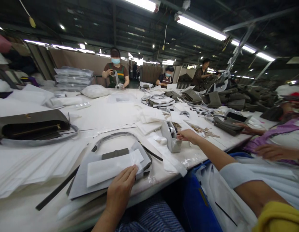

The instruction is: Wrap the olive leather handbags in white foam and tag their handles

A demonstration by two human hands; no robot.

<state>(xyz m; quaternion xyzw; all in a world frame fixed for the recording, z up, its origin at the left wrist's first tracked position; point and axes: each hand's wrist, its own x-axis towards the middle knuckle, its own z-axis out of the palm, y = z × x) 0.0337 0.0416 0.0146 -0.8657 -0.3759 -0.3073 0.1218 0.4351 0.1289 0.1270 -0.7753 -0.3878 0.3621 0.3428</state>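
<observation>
My left hand (122,185) lies with outstretched fingers on a dark grey-green handbag (115,153) in front of me. Under its fingertips is a white foam sheet (108,169) laid over the bag, above a larger grey sheet (78,185). The bag's handle (115,135), wrapped in clear film, arches behind it, and a dark strap (59,188) trails to the lower left. My right hand (188,136) reaches to a small grey box (174,146), fingers stretched out at its opening; the fingertips are partly hidden. Small items inside the box are too blurred to name.
Another handbag (33,124) stands open at left beside stacked white sheets (38,164). Paper scraps and rolls of tape (184,113) lie beyond the box. Below the table edge, a blue bin (200,201) holds plastic. A co-worker's arms (272,151) are close on the right.
</observation>
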